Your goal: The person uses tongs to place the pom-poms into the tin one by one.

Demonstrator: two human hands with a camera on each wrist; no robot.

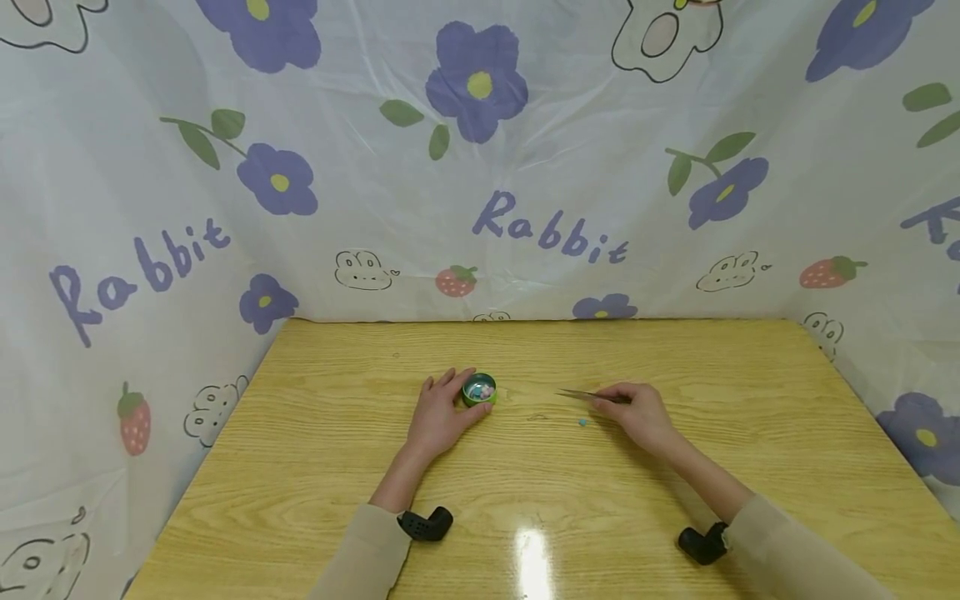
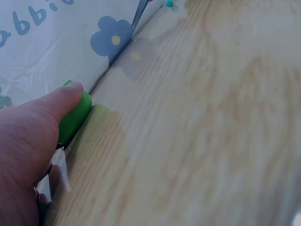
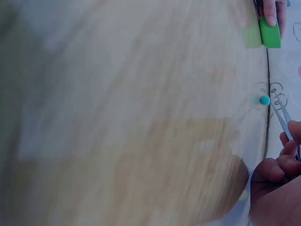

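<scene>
A small round green tin (image 1: 470, 400) stands on the table, with several tiny pink, white and blue beads (image 1: 486, 392) inside. My left hand (image 1: 441, 417) grips it between thumb and fingers from the left. In the left wrist view the thumb presses on the green wall (image 2: 75, 117) of the tin. My right hand (image 1: 637, 414) pinches a pair of metal tweezers (image 1: 588, 393), whose tips point left toward the tin and stand slightly apart. One blue bead (image 1: 582, 422) lies on the table just in front of the tweezers, apart from the tips (image 3: 274, 104).
The wooden table (image 1: 510, 483) reaches back to a white curtain (image 1: 420, 200) printed with flowers, rabbits and strawberries. More of the curtain hangs along both sides. A black wrist camera (image 1: 426, 525) sits on the left wrist, and another camera (image 1: 702, 544) on the right.
</scene>
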